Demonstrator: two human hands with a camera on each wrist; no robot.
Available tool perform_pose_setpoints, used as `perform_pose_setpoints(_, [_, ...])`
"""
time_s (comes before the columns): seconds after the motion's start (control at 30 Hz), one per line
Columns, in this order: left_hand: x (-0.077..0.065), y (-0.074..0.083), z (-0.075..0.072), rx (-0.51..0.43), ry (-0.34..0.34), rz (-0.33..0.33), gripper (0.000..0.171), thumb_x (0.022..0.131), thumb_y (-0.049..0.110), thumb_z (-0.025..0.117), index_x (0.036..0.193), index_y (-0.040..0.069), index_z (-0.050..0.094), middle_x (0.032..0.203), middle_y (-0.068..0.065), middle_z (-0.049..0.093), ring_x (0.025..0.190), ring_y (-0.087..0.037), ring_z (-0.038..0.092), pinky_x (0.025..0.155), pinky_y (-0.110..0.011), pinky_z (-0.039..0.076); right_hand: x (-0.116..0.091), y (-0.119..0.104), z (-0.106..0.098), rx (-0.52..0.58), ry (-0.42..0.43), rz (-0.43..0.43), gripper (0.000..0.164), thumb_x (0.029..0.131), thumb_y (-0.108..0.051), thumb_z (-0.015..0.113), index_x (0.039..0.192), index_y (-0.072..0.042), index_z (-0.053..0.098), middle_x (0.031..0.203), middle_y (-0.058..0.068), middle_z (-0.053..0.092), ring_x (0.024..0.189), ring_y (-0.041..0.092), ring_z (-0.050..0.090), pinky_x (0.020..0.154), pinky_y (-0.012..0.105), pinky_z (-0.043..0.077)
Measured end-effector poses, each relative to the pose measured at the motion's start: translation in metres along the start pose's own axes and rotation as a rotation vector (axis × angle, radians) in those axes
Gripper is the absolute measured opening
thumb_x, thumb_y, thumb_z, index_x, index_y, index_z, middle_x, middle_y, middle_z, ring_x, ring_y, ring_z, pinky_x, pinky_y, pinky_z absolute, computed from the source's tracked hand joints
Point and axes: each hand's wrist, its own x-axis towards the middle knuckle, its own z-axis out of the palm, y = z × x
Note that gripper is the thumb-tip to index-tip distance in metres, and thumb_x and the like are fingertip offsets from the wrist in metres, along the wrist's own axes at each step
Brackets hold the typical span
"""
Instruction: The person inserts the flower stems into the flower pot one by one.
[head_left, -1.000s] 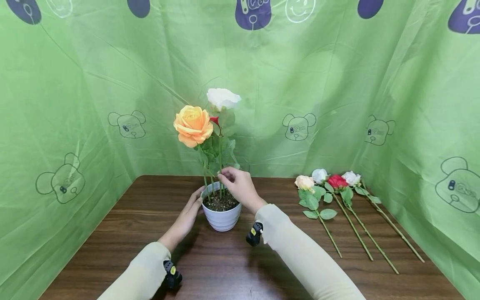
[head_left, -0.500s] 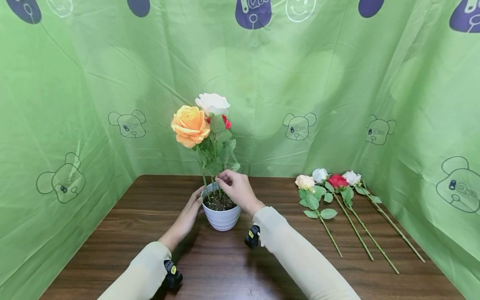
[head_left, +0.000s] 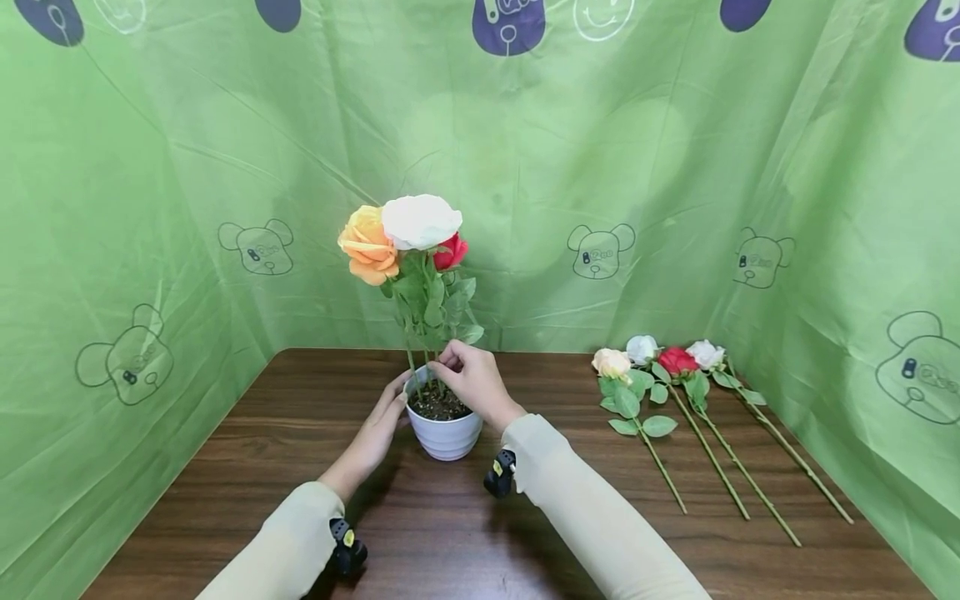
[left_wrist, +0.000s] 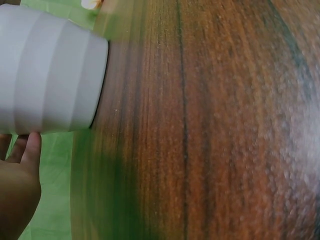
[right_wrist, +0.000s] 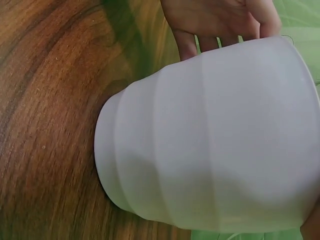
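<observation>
A white ribbed flowerpot filled with dark soil stands upright on the table. My left hand rests against its left side, fingers extended along the wall and thumb near the rim; the right wrist view shows this left hand too. With thumb and fingers, my right hand pinches the stem of a white rose low down, just over the soil. An orange rose and a red rose, partly hidden behind the white bloom, also rise from the pot.
On the table's right side lie a peach rose, a red rose and two white roses, one at the far right, stems toward the front. Green cloth hangs behind the wooden table and at both sides.
My right hand has moved slightly down and left with the white rose. Its bloom has shifted left and lower, now overlapping the orange rose, and more of the red rose shows. The left hand stays put.
</observation>
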Motion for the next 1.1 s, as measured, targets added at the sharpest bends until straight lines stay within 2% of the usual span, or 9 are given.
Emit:
perform_pose_setpoints(0.2, [0.000,0.000,0.000,0.006,0.007,-0.003,0.049,0.112,0.024,0.028,0.158,0.008,0.023,0.159,-0.024,0.024,0.144,-0.039,0.026,0.111,-0.061,0.032,0.000,0.000,-0.003,0.005,-0.036,0.034,0.013,0.093,-0.023,0.075,0.085,-0.015,0.068,0.076,-0.008,0.066,0.069,0.006,0.060,0.063,0.023,0.051])
perform_pose_setpoints(0.37, [-0.001,0.001,0.000,0.011,0.007,0.000,0.049,0.112,0.024,0.028,0.158,0.007,0.023,0.159,-0.024,0.025,0.144,-0.040,0.027,0.111,-0.060,0.032,0.000,0.000,-0.007,-0.017,-0.080,0.041,0.010,0.094,-0.020,0.073,0.087,-0.015,0.070,0.077,-0.007,0.067,0.067,0.006,0.060,0.061,0.024,0.052])
perform_pose_setpoints(0.57, [-0.001,0.001,-0.001,0.001,-0.001,0.000,0.049,0.112,0.024,0.028,0.158,0.008,0.023,0.159,-0.023,0.025,0.144,-0.038,0.027,0.112,-0.058,0.031,0.001,0.000,-0.009,-0.053,-0.102,0.036,0.008,0.093,-0.018,0.074,0.089,-0.012,0.070,0.080,-0.004,0.070,0.069,0.006,0.062,0.066,0.023,0.053])
perform_pose_setpoints(0.8, [-0.001,0.001,-0.001,0.010,0.004,-0.003,0.049,0.112,0.023,0.028,0.158,0.009,0.024,0.159,-0.023,0.026,0.144,-0.038,0.027,0.112,-0.058,0.032,0.002,0.001,-0.011,-0.080,-0.080,0.050,0.012,0.091,-0.019,0.076,0.084,-0.012,0.069,0.077,-0.004,0.068,0.067,0.008,0.060,0.065,0.025,0.052])
perform_pose_setpoints(1.1, [0.000,-0.001,-0.001,0.003,-0.006,-0.002,0.049,0.112,0.023,0.028,0.158,0.006,0.022,0.159,-0.026,0.024,0.144,-0.040,0.026,0.113,-0.059,0.031,0.005,0.000,-0.010,-0.075,-0.137,0.060,0.021,0.091,-0.024,0.077,0.076,-0.017,0.063,0.072,-0.009,0.064,0.066,0.008,0.058,0.062,0.025,0.049])
